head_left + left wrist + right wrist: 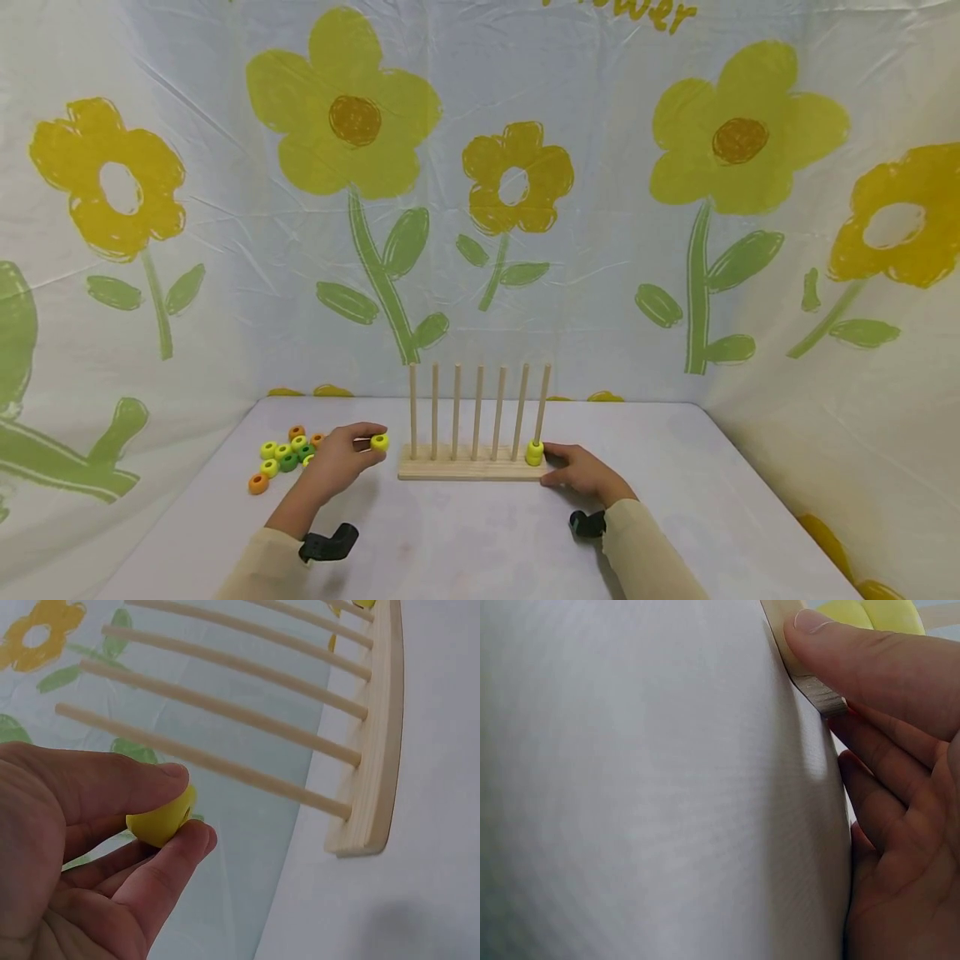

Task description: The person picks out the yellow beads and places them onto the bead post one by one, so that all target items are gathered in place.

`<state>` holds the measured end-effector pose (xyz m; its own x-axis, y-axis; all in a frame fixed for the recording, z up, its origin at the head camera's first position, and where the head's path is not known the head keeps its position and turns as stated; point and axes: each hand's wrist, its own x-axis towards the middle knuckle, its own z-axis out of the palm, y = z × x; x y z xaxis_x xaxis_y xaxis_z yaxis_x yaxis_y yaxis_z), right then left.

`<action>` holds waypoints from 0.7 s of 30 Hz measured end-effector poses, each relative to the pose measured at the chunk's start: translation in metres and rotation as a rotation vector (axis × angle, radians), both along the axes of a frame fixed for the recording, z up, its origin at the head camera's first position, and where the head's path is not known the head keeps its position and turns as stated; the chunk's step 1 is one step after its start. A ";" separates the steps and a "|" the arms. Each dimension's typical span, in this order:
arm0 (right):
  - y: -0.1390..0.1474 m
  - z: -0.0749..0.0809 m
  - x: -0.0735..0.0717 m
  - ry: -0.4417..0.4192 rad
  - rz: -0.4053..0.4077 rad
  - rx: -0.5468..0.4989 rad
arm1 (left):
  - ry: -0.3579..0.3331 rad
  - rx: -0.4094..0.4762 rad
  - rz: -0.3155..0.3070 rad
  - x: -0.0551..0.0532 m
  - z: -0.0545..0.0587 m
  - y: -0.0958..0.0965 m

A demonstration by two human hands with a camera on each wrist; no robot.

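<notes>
1. The left hand (339, 458), nearly closed, pinches a yellow bead (380, 448) above the desk (465, 542), just beside the left end of the wooden rack (472, 474).
2. The right hand (583, 473), partly closed, grips the rack's right end.
3. Two stacked beads (534, 457), also yellow, sit on the rightmost peg (542, 404).
4. Loose beads (288, 463) lie left of the rack.

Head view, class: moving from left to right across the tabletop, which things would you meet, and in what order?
Loose beads → left hand → pinched yellow bead → leftmost wooden peg → stacked yellow beads → right hand.
</notes>
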<state>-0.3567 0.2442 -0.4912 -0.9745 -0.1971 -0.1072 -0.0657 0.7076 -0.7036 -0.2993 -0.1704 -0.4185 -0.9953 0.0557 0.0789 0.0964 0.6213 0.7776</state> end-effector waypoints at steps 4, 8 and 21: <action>0.000 0.000 0.000 0.001 0.003 -0.004 | 0.017 0.017 -0.020 -0.001 0.001 0.010; -0.001 0.001 -0.001 0.021 0.021 0.007 | 0.026 0.059 -0.052 -0.004 0.002 0.017; -0.001 0.001 -0.001 0.018 0.021 0.013 | 0.060 0.156 -0.131 -0.007 0.008 0.042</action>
<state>-0.3575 0.2431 -0.4903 -0.9719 -0.2167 -0.0922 -0.0936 0.7148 -0.6930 -0.3060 -0.1282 -0.4102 -0.9736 0.1669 0.1560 0.2178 0.4731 0.8536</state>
